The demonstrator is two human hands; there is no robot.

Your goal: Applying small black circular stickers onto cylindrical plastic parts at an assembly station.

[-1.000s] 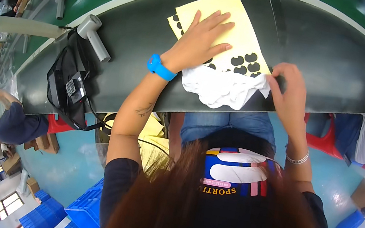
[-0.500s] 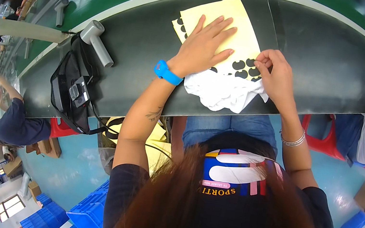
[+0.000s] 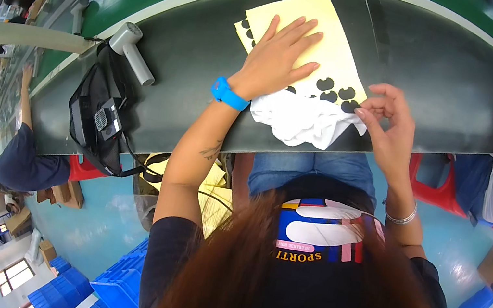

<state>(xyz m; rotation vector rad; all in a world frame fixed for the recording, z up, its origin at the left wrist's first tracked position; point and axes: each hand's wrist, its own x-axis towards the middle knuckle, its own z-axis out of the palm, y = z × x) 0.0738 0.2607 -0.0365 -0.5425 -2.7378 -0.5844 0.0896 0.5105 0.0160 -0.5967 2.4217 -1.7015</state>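
Left hand [image 3: 280,54] flat, released, on yellow sheet [image 3: 325,42], right hand [image 3: 390,123] pinching black sticker [image 3: 360,110]

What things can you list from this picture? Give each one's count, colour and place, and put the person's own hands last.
yellow sheets: at least two, pale yellow with black shapes along the near edge, on the table
white cloth: one, white, bunched at the table's near edge
table: one, dark top with green far rim
hair dryers: three, grey, along the table's left part
black bag: one, black, hanging at the table's near left edge
red stool: one, red, right of the person
blue crates: several, blue, on the floor
left hand: flat on the yellow sheets, blue wristband
right hand: fingers pinched over the sheets' near edge
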